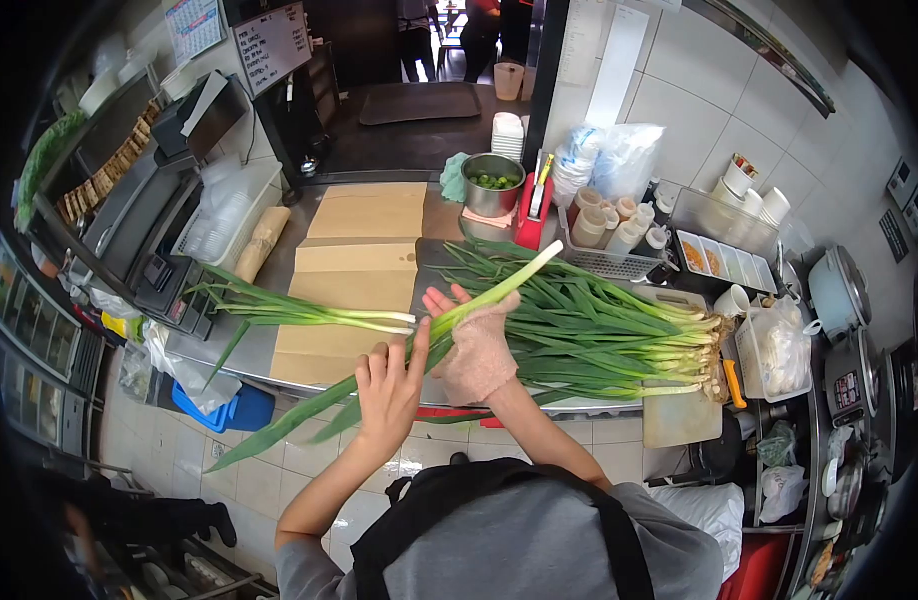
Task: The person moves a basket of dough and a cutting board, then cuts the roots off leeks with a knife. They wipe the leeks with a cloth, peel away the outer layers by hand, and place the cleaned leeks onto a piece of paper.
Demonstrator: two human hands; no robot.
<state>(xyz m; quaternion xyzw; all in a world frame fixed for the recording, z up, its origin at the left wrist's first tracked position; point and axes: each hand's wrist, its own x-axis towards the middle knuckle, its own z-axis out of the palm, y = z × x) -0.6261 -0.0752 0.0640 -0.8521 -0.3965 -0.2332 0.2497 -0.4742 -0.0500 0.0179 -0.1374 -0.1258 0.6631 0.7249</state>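
Note:
A long leek [509, 284] slants across both my hands, its white end up to the right and its leaves trailing down to the left. My left hand [391, 378] lies palm down over the leaves, fingers stretched out and touching them. My right hand [447, 302] cradles the stalk with a pink cloth [482, 350] around it; its fingertips show beyond the stalk. To the right lies a big heap of leeks [589, 335], roots pointing right. A few leeks [309, 313] rest on flattened cardboard [354, 270] at the left.
Behind the heap stand a pot of green pieces [494, 185], a red holder [532, 215] and a basket of bottles [619, 240]. An orange-handled knife [733, 384] lies by a cutting board [679, 418] at right. A scale [169, 290] stands left; a blue bin [229, 408] is below.

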